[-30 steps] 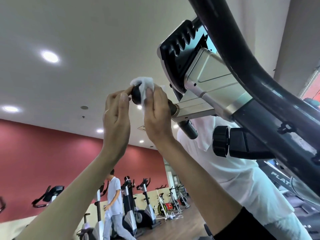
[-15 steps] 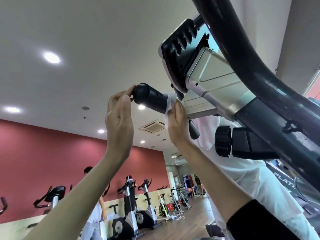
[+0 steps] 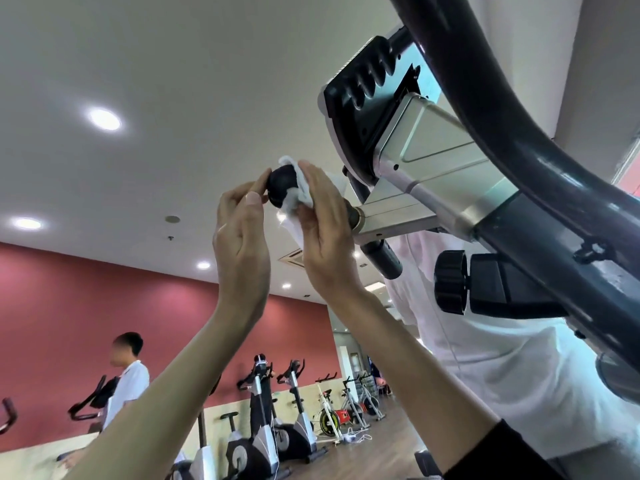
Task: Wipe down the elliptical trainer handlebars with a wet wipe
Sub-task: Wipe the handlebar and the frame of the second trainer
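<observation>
A short black handlebar grip (image 3: 282, 184) sticks out leftward from the trainer's silver console bracket (image 3: 429, 174). My right hand (image 3: 325, 230) is wrapped round the grip near its rounded end, with a white wet wipe (image 3: 298, 199) between palm and grip; most of the grip is hidden under the hand. My left hand (image 3: 240, 237) is raised beside it, fingertips touching the grip's end cap, holding nothing. A second black grip (image 3: 384, 259) points down below the bracket.
The black console (image 3: 367, 88) and a thick curved black moving arm (image 3: 519, 133) loom overhead at the right, with a black adjustment knob (image 3: 450, 282) below. A person in white (image 3: 519, 358) stands behind the machine. Another person (image 3: 126, 372) and several exercise bikes (image 3: 263, 420) stand along the red wall.
My right hand slid the wipe inward toward the bracket, baring the grip, and has now come back out to the grip's end. My left hand stayed at the end cap.
</observation>
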### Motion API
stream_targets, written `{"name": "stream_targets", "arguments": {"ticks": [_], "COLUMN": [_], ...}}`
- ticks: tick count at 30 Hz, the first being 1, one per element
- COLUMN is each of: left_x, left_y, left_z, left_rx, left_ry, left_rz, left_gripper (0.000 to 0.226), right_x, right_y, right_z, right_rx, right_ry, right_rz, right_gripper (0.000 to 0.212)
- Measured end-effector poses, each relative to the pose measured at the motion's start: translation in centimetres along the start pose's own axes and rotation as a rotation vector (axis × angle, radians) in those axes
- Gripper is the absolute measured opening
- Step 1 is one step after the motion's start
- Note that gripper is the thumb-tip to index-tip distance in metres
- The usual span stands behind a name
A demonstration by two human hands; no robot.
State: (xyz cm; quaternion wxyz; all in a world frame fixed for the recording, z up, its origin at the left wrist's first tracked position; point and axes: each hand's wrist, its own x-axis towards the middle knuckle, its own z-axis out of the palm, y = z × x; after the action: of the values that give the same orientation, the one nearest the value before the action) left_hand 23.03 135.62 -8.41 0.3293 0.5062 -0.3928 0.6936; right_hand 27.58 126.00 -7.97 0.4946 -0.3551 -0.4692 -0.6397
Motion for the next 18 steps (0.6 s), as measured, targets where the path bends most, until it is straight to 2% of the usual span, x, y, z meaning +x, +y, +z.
{"name": "stream_targets", "arguments": {"ticks": [1,2,4,5,9,11,14,15,18], "left_x": [0.0,0.0,0.1,0.2,0.1,0.0,-0.1,-0.1,0.0], "left_y": [0.0,0.1,0.1,0.1,0.1,0.1,0.0,0.0,-0.1], "left_z": [0.0,0.0,0.0,0.0,0.2,0.2,0.3,0.4,0.4], "left_rx": [-0.003,-0.007,-0.021,-0.03,-0.06,-0.066,-0.059,-0.061,-0.057], "left_ry": [0.0,-0.001,-0.005,-0.008,-0.01,-0.008,-0.001,0.001,0.01], "left_rz": [-0.001,-0.002,-0.003,-0.005,-0.009,-0.012,-0.008,-0.012,-0.014], "left_gripper": [0.041,0.041,0.041,0.041,0.041,0.042,0.045,0.045,0.044], "right_x": [0.6,1.4,-0.3,-0.3,-0.8,-0.7,0.0,0.0,-0.6], "right_y": [0.6,-2.0,-2.6,-1.9,2.4,2.0,-0.3,-0.1,3.4], "right_z": [0.7,-0.3,0.2,0.2,-0.8,-1.4,-1.7,-1.6,-0.7], "right_rx": [-0.017,0.001,0.019,-0.005,-0.096,-0.099,-0.061,-0.047,-0.042], "right_ry": [0.064,0.085,0.111,0.072,-0.006,-0.048,-0.074,-0.036,-0.044], "right_rz": [-0.095,-0.066,-0.138,-0.144,0.031,0.05,-0.028,-0.042,0.107], "right_gripper": [0.04,0.042,0.043,0.044,0.048,0.047,0.046,0.046,0.043]}}
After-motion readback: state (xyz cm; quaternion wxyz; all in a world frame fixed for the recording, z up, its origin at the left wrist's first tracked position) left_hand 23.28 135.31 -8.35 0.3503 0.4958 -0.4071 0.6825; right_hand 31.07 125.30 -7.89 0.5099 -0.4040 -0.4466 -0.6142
